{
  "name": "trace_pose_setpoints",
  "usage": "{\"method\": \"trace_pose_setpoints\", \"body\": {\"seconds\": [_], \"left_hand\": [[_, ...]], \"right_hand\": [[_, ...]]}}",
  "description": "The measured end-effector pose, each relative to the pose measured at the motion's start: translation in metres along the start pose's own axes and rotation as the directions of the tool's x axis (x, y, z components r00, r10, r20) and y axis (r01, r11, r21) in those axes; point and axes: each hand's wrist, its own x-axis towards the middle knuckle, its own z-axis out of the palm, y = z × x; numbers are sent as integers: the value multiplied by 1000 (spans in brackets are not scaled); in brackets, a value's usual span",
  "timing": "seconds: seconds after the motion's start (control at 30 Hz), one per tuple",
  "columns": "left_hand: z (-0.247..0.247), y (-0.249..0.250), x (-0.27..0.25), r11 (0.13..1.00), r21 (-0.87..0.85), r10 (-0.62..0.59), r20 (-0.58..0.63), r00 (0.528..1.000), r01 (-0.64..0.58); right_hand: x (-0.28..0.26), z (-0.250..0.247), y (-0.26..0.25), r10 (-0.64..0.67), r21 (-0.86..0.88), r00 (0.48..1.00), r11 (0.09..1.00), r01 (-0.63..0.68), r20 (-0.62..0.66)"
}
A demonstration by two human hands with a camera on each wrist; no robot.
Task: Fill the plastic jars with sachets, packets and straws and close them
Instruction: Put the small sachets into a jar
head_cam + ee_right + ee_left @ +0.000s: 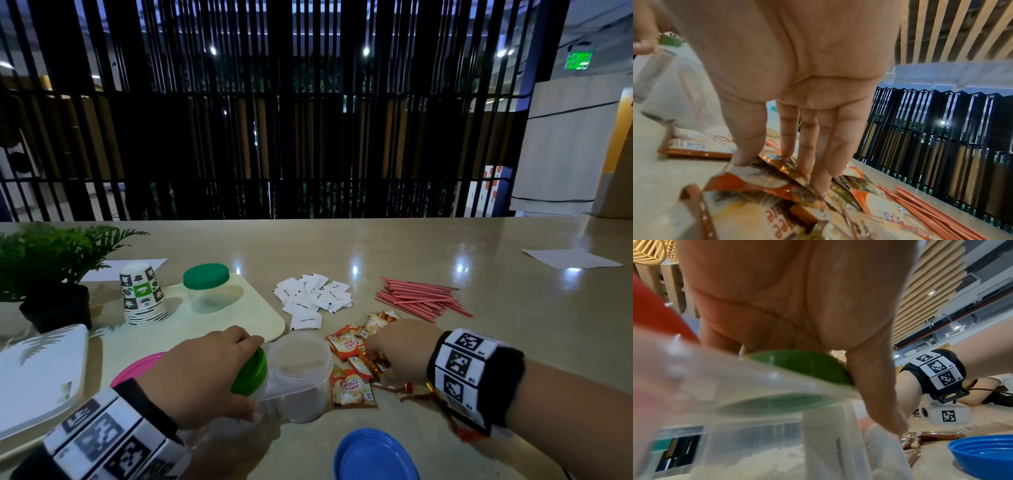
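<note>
Two hands split the work: left hand grips a lidded jar aside; right hand, fingers straight, presses packets beneath to gather them.

orange-and-white creamer packets, white sachets, red straws, green lid, blue lid, black-and-white checked wristbands, pale beige table.

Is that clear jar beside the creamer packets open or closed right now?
Open. The clear jar has no lid on its mouth; a blue lid lies loose on the table nearby.
</note>
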Motion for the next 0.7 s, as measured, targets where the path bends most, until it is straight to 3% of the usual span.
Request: {"method": "trace_pose_setpoints", "body": {"seconds": [0.3, 0.5, 0.7], "left_hand": [[2, -2, 0, 1000, 8, 6, -17, 1000, -6], [3, -2, 1, 1000, 10, 7, -20, 1000, -7], [4, -3, 1, 1000, 13, 10, -20, 1000, -10]], "right_hand": [[1, -4, 2, 20, 15, 988, 1000, -18, -155], [-3, -8, 19, 111, 160, 943, 985, -62, -314], [-9, -3, 33, 129, 267, 934, 963, -37, -333]]}}
